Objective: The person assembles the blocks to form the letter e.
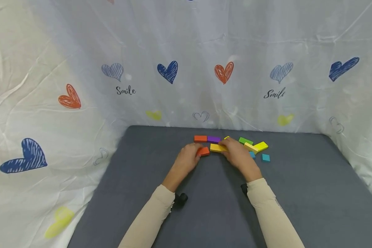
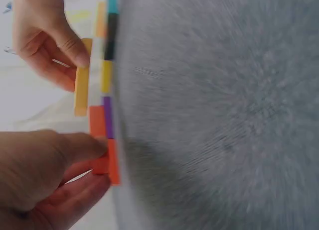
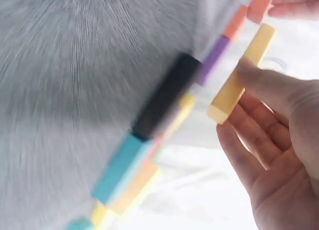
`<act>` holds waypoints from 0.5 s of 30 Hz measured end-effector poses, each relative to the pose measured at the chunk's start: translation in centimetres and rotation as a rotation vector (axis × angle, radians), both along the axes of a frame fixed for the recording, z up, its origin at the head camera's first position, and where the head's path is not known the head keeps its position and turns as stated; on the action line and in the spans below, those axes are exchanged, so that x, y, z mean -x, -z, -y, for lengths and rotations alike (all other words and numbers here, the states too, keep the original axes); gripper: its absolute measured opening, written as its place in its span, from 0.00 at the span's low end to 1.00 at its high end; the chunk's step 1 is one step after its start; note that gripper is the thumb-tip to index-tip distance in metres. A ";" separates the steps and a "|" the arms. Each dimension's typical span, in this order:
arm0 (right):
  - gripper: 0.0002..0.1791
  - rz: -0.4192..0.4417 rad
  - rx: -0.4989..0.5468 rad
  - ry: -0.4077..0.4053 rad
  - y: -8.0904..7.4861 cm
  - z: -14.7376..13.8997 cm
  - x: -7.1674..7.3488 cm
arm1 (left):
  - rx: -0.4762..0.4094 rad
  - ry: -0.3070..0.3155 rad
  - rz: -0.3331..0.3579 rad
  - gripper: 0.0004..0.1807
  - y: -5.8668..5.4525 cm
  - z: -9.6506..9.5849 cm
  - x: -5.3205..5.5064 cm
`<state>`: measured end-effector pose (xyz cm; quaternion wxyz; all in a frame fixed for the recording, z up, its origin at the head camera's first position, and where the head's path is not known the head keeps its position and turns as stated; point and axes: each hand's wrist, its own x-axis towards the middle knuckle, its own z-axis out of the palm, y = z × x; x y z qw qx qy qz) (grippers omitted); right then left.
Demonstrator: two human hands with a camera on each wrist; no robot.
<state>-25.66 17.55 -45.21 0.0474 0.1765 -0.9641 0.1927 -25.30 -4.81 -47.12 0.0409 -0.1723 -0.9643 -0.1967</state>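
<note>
**Yellow wooden-looking bar [image 1: 217,147] points leftward from your right hand [image 1: 238,155]**

Just right of centre in the head view, your right hand pinches the bar, its long axis running across the frame. Its left end sits just beside the orange-red wooden-looking block [image 1: 203,151] that your left hand [image 1: 188,156] pinches; the wrist views blur, so contact between ends is uncertain.

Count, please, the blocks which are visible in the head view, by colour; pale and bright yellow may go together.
Orange-red blocks: 2, one held in the left hand
Purple block: 1
Yellow blocks: 4, one held in the right hand
Green block: 1
Blue blocks: 2
Total: 10
</note>
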 end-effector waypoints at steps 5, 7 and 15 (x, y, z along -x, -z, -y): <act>0.19 -0.030 -0.029 -0.054 -1.9 -1.0 -2.7 | -0.015 0.073 0.043 0.21 -1.9 1.2 -2.3; 0.19 -0.014 -0.046 -0.067 -2.3 -1.4 -3.8 | -0.013 0.099 0.049 0.21 -2.6 1.7 -3.4; 0.17 0.123 -0.071 -0.110 -2.4 -2.5 -7.8 | 0.017 0.209 0.085 0.20 -3.1 2.0 -7.3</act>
